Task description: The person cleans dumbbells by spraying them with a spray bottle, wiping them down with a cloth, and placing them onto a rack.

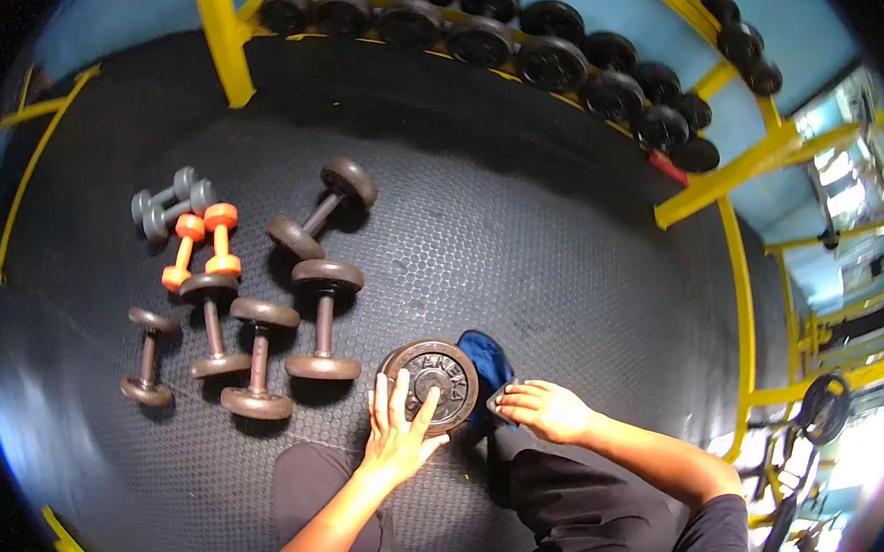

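Observation:
A round brown metal dumbbell [456,367] stands with one plate facing up, just in front of my knees. My left hand [399,428] lies on its face with the fingers spread, touching the plate without closing round it. My right hand [543,412] is to the right of the dumbbell, fingers bent over a small dark flat object [496,402] whose kind I cannot tell. Beside it is a blue and black shoe [485,356]. Left of the dumbbell, several brown dumbbells [324,323] lie on the black rubber floor.
Orange dumbbells [221,239] and grey dumbbells [176,204] lie farther left. Across the far side runs a yellow metal rack [226,55] holding rows of black dumbbells [551,62]. Yellow frames [741,298] and gym equipment with a black weight plate [824,408] stand at the right.

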Tool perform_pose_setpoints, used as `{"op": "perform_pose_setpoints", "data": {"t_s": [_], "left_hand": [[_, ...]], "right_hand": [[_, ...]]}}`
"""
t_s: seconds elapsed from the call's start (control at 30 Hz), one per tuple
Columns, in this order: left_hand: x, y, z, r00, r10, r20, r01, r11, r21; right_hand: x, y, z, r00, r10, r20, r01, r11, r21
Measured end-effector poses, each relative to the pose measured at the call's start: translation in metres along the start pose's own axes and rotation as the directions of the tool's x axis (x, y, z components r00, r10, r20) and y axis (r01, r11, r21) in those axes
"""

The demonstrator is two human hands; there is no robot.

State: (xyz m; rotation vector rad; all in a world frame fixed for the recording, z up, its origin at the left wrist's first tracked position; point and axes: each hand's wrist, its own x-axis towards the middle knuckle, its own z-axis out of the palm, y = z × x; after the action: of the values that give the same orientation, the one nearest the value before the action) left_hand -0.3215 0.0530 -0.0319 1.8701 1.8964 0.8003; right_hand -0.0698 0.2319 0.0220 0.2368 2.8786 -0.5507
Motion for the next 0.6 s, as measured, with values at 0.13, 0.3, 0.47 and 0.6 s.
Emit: {"op": "perform_pose_setpoints", "data": {"t_s": [0.13,0.3,0.47,0.6], "left_hand": [[0.006,0.001,0.009,1.000,-0.008,-0.027,0.013,0.986,0.164],[0.049,0.026,0.002,0.999,0.013,-0.031,-0.010,0.994,0.106],[0.130,0.032,0.003,0.988,0.151,0.032,-0.154,0.967,0.205],[0.207,0.021,0.027,0.966,0.243,0.086,-0.256,0.937,0.239]], "right_hand": [[-0.012,0.012,0.070,0.924,0.234,-0.302,-0.133,0.939,0.318],[-0.017,0.009,0.144,0.581,0.812,-0.061,0.019,0.062,0.998],[-0.030,0.027,0.155,0.604,0.795,0.050,0.640,-0.522,0.563],[-0.042,0.035,0.143,0.503,0.855,0.127,0.762,-0.508,0.402]]}}
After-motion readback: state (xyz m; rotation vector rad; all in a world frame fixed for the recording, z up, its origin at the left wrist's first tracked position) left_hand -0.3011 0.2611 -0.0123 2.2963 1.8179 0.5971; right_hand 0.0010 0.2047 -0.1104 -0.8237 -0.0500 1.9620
